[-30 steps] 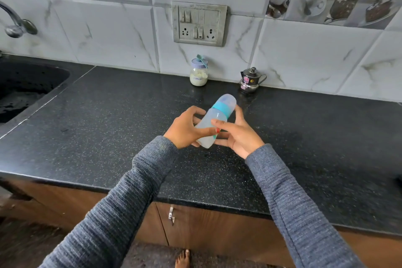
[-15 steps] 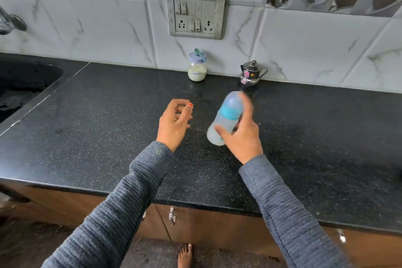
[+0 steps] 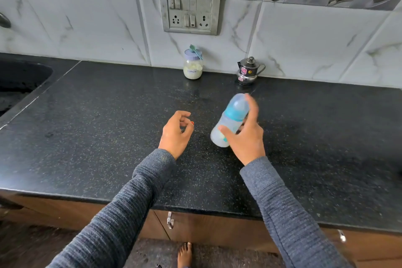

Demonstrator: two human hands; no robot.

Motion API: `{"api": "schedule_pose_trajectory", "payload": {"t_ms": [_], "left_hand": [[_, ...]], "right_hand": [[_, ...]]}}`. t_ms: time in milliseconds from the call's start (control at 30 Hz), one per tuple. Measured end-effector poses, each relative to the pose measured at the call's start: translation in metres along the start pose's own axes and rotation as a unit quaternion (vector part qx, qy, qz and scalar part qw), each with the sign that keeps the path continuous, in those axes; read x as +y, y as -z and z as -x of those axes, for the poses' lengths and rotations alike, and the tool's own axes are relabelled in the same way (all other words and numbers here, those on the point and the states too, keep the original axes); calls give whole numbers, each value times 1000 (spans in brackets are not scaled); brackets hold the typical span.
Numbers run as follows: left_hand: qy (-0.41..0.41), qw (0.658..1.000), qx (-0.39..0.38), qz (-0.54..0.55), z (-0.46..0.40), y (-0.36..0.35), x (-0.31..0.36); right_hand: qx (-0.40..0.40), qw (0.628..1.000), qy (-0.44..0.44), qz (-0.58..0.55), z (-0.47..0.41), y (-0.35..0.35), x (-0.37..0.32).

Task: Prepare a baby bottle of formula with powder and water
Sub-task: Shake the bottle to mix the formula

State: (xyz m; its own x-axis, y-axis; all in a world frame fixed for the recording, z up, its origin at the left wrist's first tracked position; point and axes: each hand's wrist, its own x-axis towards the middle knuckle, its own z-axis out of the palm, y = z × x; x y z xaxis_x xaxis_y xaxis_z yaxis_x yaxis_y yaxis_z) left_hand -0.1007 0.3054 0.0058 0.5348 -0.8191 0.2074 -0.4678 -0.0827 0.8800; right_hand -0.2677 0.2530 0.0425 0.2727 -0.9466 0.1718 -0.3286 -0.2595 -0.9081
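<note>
My right hand (image 3: pixel 247 135) grips a baby bottle (image 3: pixel 231 118) with a teal collar and clear cap, tilted above the black counter (image 3: pixel 108 137); the bottle is motion-blurred and holds pale liquid. My left hand (image 3: pixel 176 132) hovers to the left of the bottle with loosely curled fingers, holding nothing. A small jar of formula powder (image 3: pixel 193 65) with a lilac lid and a green scoop on top stands by the wall. A small steel kettle (image 3: pixel 249 71) stands to its right.
A black sink (image 3: pixel 19 80) lies at the far left with a tap end above it. A switch and socket panel (image 3: pixel 190 10) is set in the tiled wall. Wooden cabinets (image 3: pixel 206 226) run under the counter edge.
My left hand let go of the bottle and moved left. The right hand alone now holds the bottle and has kept it moving, blurred, slightly right and away.
</note>
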Motion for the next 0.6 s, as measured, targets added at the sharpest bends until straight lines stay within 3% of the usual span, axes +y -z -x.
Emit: {"api": "schedule_pose_trajectory", "payload": {"t_ms": [33, 67, 100, 133, 200, 233, 267, 333, 400, 467, 500, 567, 600], "left_hand": [[1, 1000, -12, -15, -1, -2, -2], [3, 999, -23, -29, -2, -3, -4], [4, 999, -32, -39, -3, -4, -6], [5, 998, -38, -45, -4, -5, -7], [4, 997, -49, -55, -4, -7, -9], [1, 997, -53, -61, -4, -8, -9], [-3, 996, -55, -67, -3, -10, -10], [-3, 996, -57, -74, -3, -11, -11], [1, 995, -63, -76, -1, -12, -11], [-1, 994, -68, -82, 1, -13, -12], [-3, 994, -68, -85, 3, -13, -12], [0, 994, -67, -90, 7, -14, -15], [3, 993, -69, -94, 9, -14, -17]], "right_hand": [[0, 995, 19, 98, -1, 0, 0], [2, 993, 22, 112, -1, 0, 2], [8, 1000, -20, 14, 1, 0, 2], [20, 983, -103, -153, 0, 1, -1], [1, 847, -256, -466, -1, 2, 3], [-10, 810, -281, -515, -2, 3, 4], [-10, 830, -266, -490, -2, 4, 3], [-12, 968, -115, -223, -1, 7, 3], [-6, 999, -39, -8, -4, 2, -2], [1, 999, -45, -18, 2, 5, 4], [1, 979, -105, -175, 4, 7, 4], [-23, 816, -259, -517, 5, 10, 9], [-43, 762, -288, -578, 6, 11, 10]]}}
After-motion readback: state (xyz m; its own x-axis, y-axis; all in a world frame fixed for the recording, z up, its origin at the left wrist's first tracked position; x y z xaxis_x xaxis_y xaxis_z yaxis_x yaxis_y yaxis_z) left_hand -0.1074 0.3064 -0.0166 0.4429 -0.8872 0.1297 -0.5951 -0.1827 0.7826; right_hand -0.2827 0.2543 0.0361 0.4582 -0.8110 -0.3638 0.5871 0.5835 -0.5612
